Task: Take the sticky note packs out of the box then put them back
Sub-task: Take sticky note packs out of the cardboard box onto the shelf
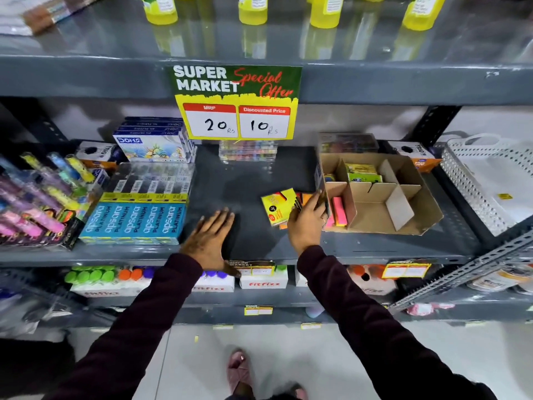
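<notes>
A brown cardboard box (409,215) with dividers stands on the grey shelf (245,180), right of centre. Pink sticky note packs (340,211) stand in its near left compartment, and yellow-green packs (362,172) fill a far compartment. My right hand (307,223) grips a stack of sticky note packs (278,206), yellow on top with orange beneath, held just left of the box and low over the shelf. My left hand (209,241) lies flat and open on the shelf, palm down, holding nothing.
Blue pencil boxes (135,223) and several highlighter packs (43,197) fill the shelf's left side. A price sign (238,102) hangs from the shelf above. A white perforated tray (487,180) sits at the right. More goods line the shelf below.
</notes>
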{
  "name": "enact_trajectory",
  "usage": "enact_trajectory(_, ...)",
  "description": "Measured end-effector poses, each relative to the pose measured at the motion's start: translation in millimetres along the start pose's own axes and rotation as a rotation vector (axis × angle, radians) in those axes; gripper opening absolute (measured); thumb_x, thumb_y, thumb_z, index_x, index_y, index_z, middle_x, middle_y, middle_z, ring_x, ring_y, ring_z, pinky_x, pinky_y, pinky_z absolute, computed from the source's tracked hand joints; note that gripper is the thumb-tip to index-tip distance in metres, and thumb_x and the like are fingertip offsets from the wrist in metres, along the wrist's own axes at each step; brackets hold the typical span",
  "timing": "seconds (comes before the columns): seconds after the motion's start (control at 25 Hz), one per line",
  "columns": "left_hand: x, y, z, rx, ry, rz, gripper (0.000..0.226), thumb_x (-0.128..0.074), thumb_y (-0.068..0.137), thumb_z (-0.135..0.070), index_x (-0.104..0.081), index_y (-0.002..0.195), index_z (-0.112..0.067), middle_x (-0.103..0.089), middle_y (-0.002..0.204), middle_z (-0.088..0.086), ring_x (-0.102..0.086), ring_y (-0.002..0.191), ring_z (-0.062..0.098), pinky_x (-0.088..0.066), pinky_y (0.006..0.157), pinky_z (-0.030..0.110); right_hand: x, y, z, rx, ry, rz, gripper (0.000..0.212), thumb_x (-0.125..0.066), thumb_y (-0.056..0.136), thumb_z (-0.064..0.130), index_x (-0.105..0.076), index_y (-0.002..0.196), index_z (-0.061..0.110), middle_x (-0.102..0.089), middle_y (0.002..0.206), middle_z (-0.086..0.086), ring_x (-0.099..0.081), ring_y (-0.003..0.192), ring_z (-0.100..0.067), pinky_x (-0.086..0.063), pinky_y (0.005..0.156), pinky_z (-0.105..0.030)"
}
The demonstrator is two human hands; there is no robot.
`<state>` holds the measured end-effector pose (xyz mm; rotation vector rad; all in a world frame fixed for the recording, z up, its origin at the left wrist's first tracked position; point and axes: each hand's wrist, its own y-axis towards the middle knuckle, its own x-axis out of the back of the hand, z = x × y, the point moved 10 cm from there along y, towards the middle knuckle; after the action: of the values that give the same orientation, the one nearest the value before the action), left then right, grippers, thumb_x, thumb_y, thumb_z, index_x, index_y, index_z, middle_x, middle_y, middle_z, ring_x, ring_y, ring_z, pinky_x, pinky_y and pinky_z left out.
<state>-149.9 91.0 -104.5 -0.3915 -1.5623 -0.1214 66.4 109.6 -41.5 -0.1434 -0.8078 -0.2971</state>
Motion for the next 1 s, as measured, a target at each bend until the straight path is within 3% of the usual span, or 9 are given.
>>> enact_trajectory(0.12, -10.1, -0.3, 1.6, 0.023, 0.067, 0.060, 0.145, -0.071, 0.045, -0.071, 0.016, 0.144, -0.008, 0.028, 0.145, 0.000, 0.016, 0.140, 0.020, 0.003, 0.115, 0.043, -13.6, -13.8, 22.8, 0.225, -0.257, 0.076, 0.066, -0.044, 0.096, 0.027, -0.013, 0.145, -0.005, -0.017, 0.153, -0.030, -0.014, 0.143, -0.041, -0.011, 0.119, -0.047)
enact_trajectory(0.28, -8.3, 1.0, 7.5, 0.086, 0.069, -0.035, 0.132, -0.075, 0.060, -0.053, 0.019, 0.141, -0.008, 0.025, 0.147, 0.002, 0.015, 0.139, 0.016, 0.001, 0.116, 0.040, -39.0, -11.7, 26.7, 0.280, -0.489, 0.163, 0.076, -0.054, 0.088, 0.044, -0.025, 0.143, -0.002, -0.028, 0.149, -0.030, -0.026, 0.137, -0.047, -0.017, 0.117, -0.053)
enact_trajectory(0.36, -5.1, -3.8, 9.5, 0.081, 0.058, -0.104, 0.128, -0.076, 0.060, -0.051, 0.014, 0.140, -0.008, 0.011, 0.152, 0.006, 0.004, 0.141, 0.017, -0.006, 0.116, 0.040, -33.1, -11.1, 36.8, 0.324, -0.517, 0.026, 0.075, -0.067, 0.079, 0.039, -0.040, 0.135, -0.004, -0.047, 0.133, -0.034, -0.044, 0.123, -0.052, -0.031, 0.110, -0.057)
enact_trajectory(0.48, -4.4, -14.0, 16.3, 0.077, -0.013, -0.167, 0.129, -0.081, 0.045, -0.054, -0.017, 0.143, -0.001, -0.027, 0.150, 0.016, -0.029, 0.136, 0.027, -0.026, 0.110, 0.046, -35.3, -16.5, 62.5, 0.434, -0.542, -0.111, 0.071, -0.071, 0.073, 0.040, -0.052, 0.125, -0.004, -0.060, 0.114, -0.032, -0.057, 0.107, -0.051, -0.042, 0.101, -0.057)
enact_trajectory(0.6, -2.2, -20.6, 17.9, 0.070, -0.092, -0.201, 0.122, -0.079, 0.045, -0.055, -0.029, 0.139, 0.004, -0.032, 0.147, 0.021, -0.032, 0.134, 0.032, -0.025, 0.109, 0.047, -60.4, -13.1, 85.2, 0.464, -0.562, -0.032, 0.067, -0.071, 0.073, 0.044, -0.055, 0.122, 0.001, -0.063, 0.108, -0.029, -0.060, 0.102, -0.049, -0.045, 0.098, -0.055)
enact_trajectory(0.72, -2.6, -25.2, 21.8, 0.090, -0.111, -0.237, 0.118, -0.084, 0.042, -0.042, -0.033, 0.137, 0.005, -0.035, 0.145, 0.022, -0.036, 0.132, 0.033, -0.028, 0.106, 0.047, -95.0, -4.8, 93.9, 0.433, -0.591, 0.104, 0.064, -0.079, 0.064, 0.043, -0.064, 0.111, 0.003, -0.066, 0.102, -0.030, -0.064, 0.094, -0.049, -0.051, 0.090, -0.055)
enact_trajectory(0.8, -4.9, -27.2, 23.2, 0.096, -0.118, -0.250, 0.113, -0.085, 0.042, -0.034, -0.036, 0.135, 0.007, -0.038, 0.142, 0.024, -0.040, 0.129, 0.036, -0.032, 0.102, 0.048, -109.6, 4.5, 99.1, 0.441, -0.579, 0.128, 0.062, -0.076, 0.070, 0.041, -0.060, 0.116, 0.003, -0.063, 0.109, -0.033, -0.061, 0.101, -0.050, -0.045, 0.098, -0.056)
enact_trajectory(0.88, -4.7, -28.4, 23.7, 0.087, -0.126, -0.276, 0.101, -0.077, 0.052, -0.036, -0.038, 0.133, 0.008, -0.041, 0.140, 0.025, -0.041, 0.127, 0.038, -0.033, 0.100, 0.050, -121.7, 15.5, 105.1, 0.430, -0.529, 0.147, 0.061, -0.059, 0.086, 0.040, -0.044, 0.132, 0.002, -0.048, 0.128, -0.034, -0.046, 0.121, -0.050, -0.026, 0.113, -0.054)
enact_trajectory(1.0, -6.3, -26.7, 23.1, 0.084, -0.084, -0.278, 0.097, -0.071, 0.055, -0.042, -0.040, 0.132, 0.008, -0.043, 0.139, 0.024, -0.043, 0.126, 0.038, -0.028, 0.100, 0.050, -137.7, 26.7, 109.5, 0.379, -0.509, 0.183, 0.063, -0.049, 0.091, 0.046, -0.035, 0.137, 0.005, -0.039, 0.136, -0.029, -0.035, 0.130, -0.045, -0.015, 0.118, -0.052)
